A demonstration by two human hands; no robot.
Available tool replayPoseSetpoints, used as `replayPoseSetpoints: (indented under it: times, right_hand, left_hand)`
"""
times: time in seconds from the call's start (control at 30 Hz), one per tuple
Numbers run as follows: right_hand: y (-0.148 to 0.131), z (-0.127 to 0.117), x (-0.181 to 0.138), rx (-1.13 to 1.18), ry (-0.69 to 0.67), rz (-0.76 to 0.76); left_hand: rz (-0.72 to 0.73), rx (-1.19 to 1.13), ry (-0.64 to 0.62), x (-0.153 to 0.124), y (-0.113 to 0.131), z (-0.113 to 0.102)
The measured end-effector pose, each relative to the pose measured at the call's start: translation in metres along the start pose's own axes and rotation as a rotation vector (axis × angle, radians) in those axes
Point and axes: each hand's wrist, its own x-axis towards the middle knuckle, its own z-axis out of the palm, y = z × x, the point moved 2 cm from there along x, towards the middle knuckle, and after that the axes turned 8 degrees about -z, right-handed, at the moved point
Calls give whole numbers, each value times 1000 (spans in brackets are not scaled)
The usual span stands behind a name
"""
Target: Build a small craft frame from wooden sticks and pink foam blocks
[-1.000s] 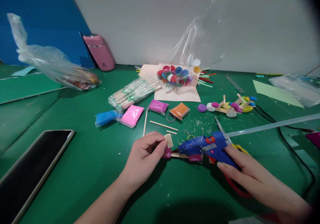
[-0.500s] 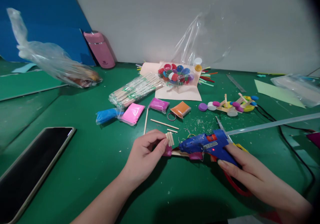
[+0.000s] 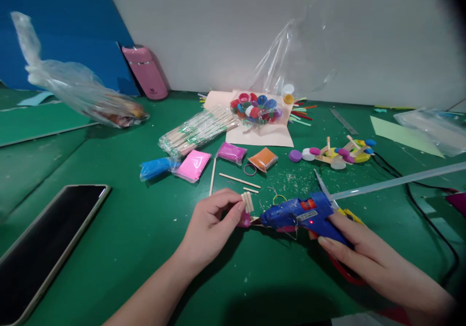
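My left hand [image 3: 214, 221] pinches a small row of short wooden sticks [image 3: 247, 202] between thumb and fingers. Just below them is a pink clay piece [image 3: 244, 219], partly behind the fingers. In my right hand [image 3: 358, 248] is a blue hot glue gun [image 3: 296, 212], its red light lit and its nozzle pointing left, close to the pink piece. A long clear glue stick [image 3: 396, 181] runs out of the gun's back. Beneath the gun, another pink piece [image 3: 286, 229] shows only in part. Scissors with a red handle [image 3: 345, 270] lie partly hidden under the gun and right hand.
Packets of clay, blue [image 3: 157, 169], pink [image 3: 193, 165], purple [image 3: 231, 153] and orange [image 3: 263, 159], lie beyond my hands. Farther back are bagged sticks [image 3: 198, 131] and bottle caps [image 3: 255, 107]. A stick-and-cap model [image 3: 338, 153] stands right; a phone [image 3: 51, 248] lies left. A black cable [image 3: 433, 219] crosses the right side.
The glue gun has shifted and tilted slightly, its rear a little lower, covering more of the pink piece beneath it. My left hand and the short sticks stay in place.
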Motion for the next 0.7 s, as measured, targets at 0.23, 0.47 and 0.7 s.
replayPoseSetpoints:
  times: [0.23,0.47,0.7]
  right_hand:
    - [-4,-2,5,47,5,-22]
    - [-2,-1,3,48,16,14]
    - [-6,-3,5,37,59,-13]
  left_hand:
    - [26,28,16,1,1,-1]
    - [13,28,6,0,0,-1]
    - [-3,31,4,0,5,0]
